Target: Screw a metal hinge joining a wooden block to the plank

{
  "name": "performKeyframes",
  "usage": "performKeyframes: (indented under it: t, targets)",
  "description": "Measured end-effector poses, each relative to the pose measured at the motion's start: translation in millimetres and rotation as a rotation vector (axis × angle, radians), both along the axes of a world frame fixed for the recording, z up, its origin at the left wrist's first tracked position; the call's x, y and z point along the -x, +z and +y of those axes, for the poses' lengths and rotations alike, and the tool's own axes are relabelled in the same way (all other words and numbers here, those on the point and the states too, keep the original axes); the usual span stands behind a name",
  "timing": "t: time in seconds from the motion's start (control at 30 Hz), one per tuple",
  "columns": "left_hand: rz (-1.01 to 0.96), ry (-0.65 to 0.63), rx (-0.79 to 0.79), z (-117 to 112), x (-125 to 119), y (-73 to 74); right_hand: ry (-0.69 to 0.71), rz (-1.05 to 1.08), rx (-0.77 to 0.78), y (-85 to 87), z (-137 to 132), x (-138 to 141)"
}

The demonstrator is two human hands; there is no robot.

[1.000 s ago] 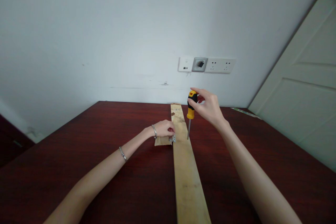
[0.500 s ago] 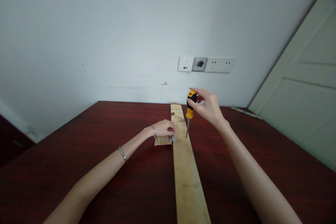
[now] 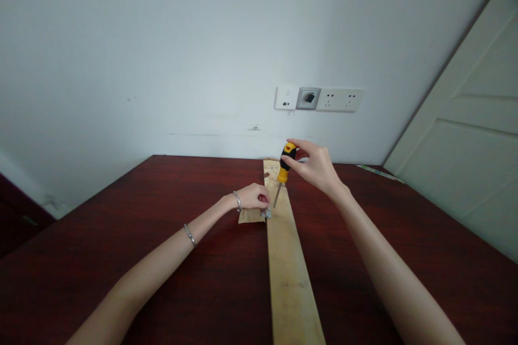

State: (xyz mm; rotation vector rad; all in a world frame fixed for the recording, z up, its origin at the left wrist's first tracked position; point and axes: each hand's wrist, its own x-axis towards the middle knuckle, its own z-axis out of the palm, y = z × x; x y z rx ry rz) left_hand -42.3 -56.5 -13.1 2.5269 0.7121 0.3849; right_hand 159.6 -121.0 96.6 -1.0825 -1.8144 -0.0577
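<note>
A long pale wooden plank (image 3: 289, 259) lies lengthwise on the dark red table (image 3: 162, 237). A small wooden block (image 3: 249, 216) sits against the plank's left edge, with a small metal bracket (image 3: 267, 214) at the joint. My left hand (image 3: 253, 197) is closed over the block and bracket, pressing them to the plank. My right hand (image 3: 313, 167) pinches the yellow and black handle of a screwdriver (image 3: 282, 172). The screwdriver tilts, its tip hovering just above the plank near the bracket.
A white wall with a row of sockets and a switch (image 3: 319, 99) rises behind the table. A white door (image 3: 465, 135) stands at the right. A thin strip (image 3: 378, 172) lies at the table's far right edge.
My right hand has moved the screwdriver left and tilted it, so its tip went from the plank's right edge to near the bracket. My left hand has stayed put.
</note>
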Motion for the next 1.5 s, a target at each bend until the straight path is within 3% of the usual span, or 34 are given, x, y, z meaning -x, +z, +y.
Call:
performKeyframes:
  t: [0.67,1.5]
  targets:
    - [-0.001,0.022,0.062,3.3,-1.8,-3.9,0.062,-0.007,0.040,-5.0,-0.3,5.9]
    - [-0.110,-0.008,0.097,4.2,-1.1,-9.7,0.098,-0.156,0.035,2.8,-9.8,7.7]
